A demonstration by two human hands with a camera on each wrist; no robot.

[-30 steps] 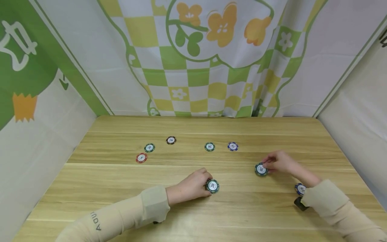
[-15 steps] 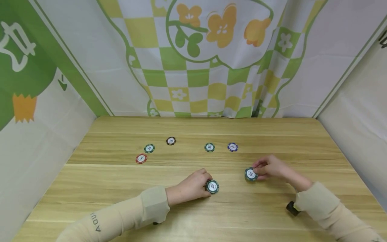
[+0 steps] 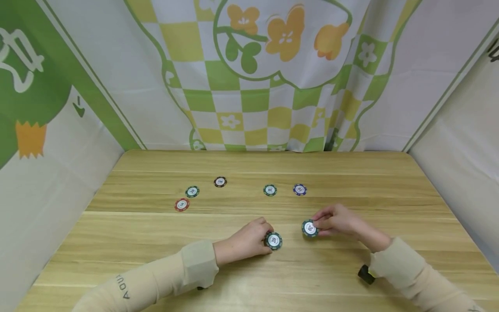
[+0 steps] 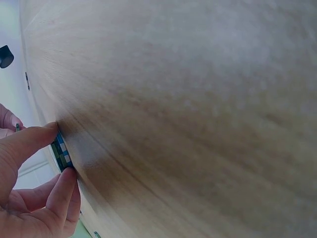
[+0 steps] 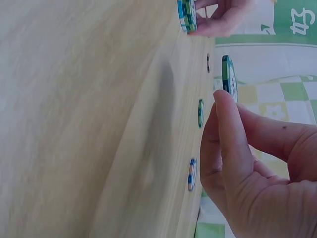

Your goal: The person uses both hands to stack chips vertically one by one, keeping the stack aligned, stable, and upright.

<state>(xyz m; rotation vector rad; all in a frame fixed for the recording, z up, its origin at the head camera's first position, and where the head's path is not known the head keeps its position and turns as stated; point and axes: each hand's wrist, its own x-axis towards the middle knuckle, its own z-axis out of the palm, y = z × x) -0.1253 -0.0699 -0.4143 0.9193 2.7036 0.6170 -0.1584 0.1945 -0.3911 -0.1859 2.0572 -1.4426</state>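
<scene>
In the head view my left hand (image 3: 249, 238) grips a short stack of poker chips (image 3: 274, 241) by its edge at the table's middle, a green chip marked 20 on top. Blue-and-white and green edges of the stack (image 4: 62, 151) show between thumb and fingers in the left wrist view, close to the tabletop. My right hand (image 3: 340, 222) pinches a single green 20 poker chip (image 3: 309, 228) between thumb and fingertips, a short way right of the stack. In the right wrist view this green chip (image 5: 228, 74) is held up off the table, tilted on edge.
Farther back on the wooden table (image 3: 156, 242) lie a red 5 chip (image 3: 182, 204), a green 20 chip (image 3: 192, 191), a black 100 chip (image 3: 220, 181), another green 20 chip (image 3: 270, 190) and a blue 10 chip (image 3: 299, 190). A patterned curtain (image 3: 241, 99) hangs behind.
My right hand has moved left with the green chip, toward the stack. Its forearm now covers the spot where a blue 10 chip lay at the right. The left hand keeps still.
</scene>
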